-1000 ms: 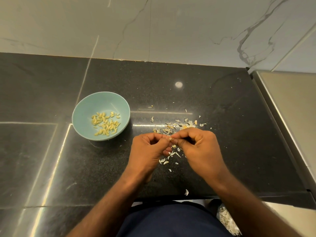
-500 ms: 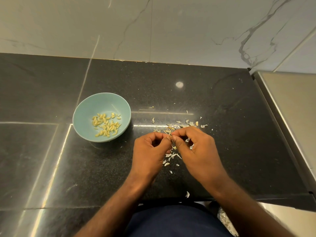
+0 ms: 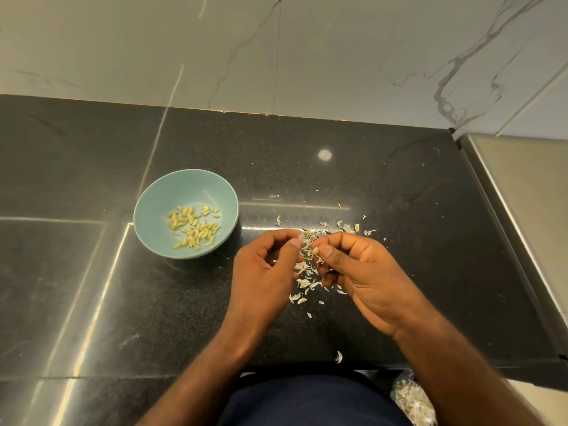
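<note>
Seed (image 3: 315, 250) sits pinched between your right hand's (image 3: 362, 272) thumb and forefinger, held above the husks (image 3: 304, 282) so scraps drop onto the counter (image 3: 415, 241). Your left hand (image 3: 261, 272) curls, thumb and forefinger pinching a pale flake (image 3: 297, 240). Bowl (image 3: 147, 216) stands near on the left, handy for kernels.

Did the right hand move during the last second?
Yes: the right hand, pinching a seed, drew slightly right, away from the bowl and the left hand.
</note>
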Available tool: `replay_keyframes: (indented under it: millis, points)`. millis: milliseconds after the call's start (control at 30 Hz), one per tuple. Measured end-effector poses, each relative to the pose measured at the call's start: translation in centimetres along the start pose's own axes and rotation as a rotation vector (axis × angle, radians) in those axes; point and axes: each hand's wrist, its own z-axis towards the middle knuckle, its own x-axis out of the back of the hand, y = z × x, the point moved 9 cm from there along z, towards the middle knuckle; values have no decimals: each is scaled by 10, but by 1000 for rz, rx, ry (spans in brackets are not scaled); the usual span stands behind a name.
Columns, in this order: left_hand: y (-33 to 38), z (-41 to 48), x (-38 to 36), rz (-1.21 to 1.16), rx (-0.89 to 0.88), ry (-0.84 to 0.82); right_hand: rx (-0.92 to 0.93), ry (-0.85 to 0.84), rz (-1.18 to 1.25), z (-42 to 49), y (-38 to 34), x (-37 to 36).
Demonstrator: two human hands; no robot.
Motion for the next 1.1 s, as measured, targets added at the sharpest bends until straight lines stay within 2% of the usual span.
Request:
replay_keyframes:
  millis: [200,400,733,1100]
  points:
    - [12,-2,-9,0,-59,-142,108,45,-123,-5,-17,2]
    - [20,-8,-14,62,-134,-114,202,182,-49,-14,-25,5]
    - [34,-17,-12,109,-280,-57,308,272,-180,-26,-40,0]
    - [32,-16,-10,60,-216,-39,357,283,-131,-27,-43,-6]
